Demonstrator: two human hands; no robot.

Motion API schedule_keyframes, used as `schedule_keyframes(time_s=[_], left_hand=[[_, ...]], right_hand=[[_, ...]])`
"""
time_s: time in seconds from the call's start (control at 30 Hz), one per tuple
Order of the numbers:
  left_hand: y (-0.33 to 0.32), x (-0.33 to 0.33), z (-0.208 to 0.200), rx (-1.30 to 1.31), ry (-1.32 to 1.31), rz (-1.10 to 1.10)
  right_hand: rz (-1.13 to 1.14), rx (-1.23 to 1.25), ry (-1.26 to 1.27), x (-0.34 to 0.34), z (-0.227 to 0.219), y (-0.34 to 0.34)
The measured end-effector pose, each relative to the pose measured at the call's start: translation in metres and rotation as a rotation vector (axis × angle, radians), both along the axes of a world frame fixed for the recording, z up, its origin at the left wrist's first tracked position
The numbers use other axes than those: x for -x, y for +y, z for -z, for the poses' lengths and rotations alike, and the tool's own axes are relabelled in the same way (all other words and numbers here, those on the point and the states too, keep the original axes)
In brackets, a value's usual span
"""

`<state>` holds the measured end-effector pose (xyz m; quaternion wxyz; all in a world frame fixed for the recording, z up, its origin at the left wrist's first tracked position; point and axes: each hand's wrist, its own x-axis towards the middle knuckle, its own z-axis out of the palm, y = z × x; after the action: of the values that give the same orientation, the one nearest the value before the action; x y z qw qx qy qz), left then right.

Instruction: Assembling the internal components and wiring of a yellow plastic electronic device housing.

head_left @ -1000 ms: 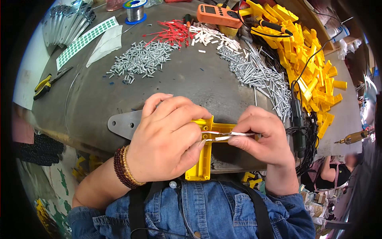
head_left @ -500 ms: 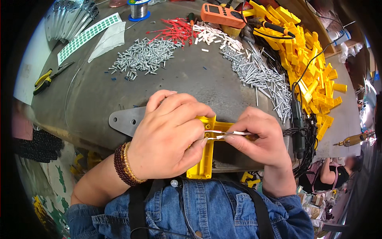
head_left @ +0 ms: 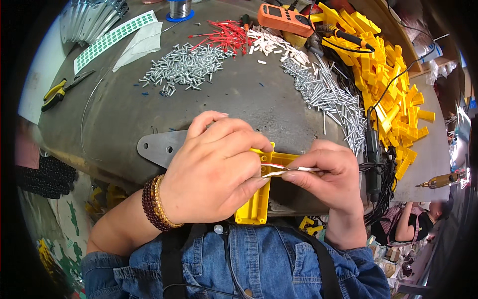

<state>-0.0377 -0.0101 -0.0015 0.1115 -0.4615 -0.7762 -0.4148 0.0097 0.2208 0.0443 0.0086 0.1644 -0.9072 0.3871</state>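
Note:
My left hand (head_left: pixel 216 174) is closed over a yellow plastic housing (head_left: pixel 251 212), its thumb resting beside the wires. From under that hand a flat grey metal plate (head_left: pixel 158 148) with round holes sticks out to the left. Thin wires, one red and white (head_left: pixel 273 165) and one whitish (head_left: pixel 273 174), run across the housing. Their right ends are pinched between the thumb and forefinger of my right hand (head_left: pixel 328 174), where a white sleeved piece (head_left: pixel 306 169) pokes out. What lies under my left palm is hidden.
Piles of screws (head_left: pixel 181 69), red leads (head_left: pixel 221 37), white sleeves (head_left: pixel 274 42) and long screws (head_left: pixel 338 107) lie beyond my hands. Yellow housings (head_left: pixel 383 74) heap up at right, near a soldering iron (head_left: pixel 348 36) and an orange meter (head_left: pixel 285 20). Pliers (head_left: pixel 62 90) lie left.
My left thumb has slid slightly right along the wires. The right fingertips have shifted a little, and more of the red and white wire shows between the hands.

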Motion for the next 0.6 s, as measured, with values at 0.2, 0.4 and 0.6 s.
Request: schedule_keyframes(time_s=[0.2, 0.4, 0.6], left_hand=[[0.003, -0.003, 0.002, -0.14, -0.188, -0.077], [0.009, -0.003, -0.002, -0.061, -0.07, -0.04], [0.012, -0.006, -0.005, -0.013, -0.035, -0.068]], right_hand=[[0.088, 0.166, -0.032, -0.002, -0.006, 0.008], [0.026, 0.021, 0.105, -0.006, 0.0, 0.008], [0.081, -0.009, 0.116, -0.01, 0.004, 0.01]])
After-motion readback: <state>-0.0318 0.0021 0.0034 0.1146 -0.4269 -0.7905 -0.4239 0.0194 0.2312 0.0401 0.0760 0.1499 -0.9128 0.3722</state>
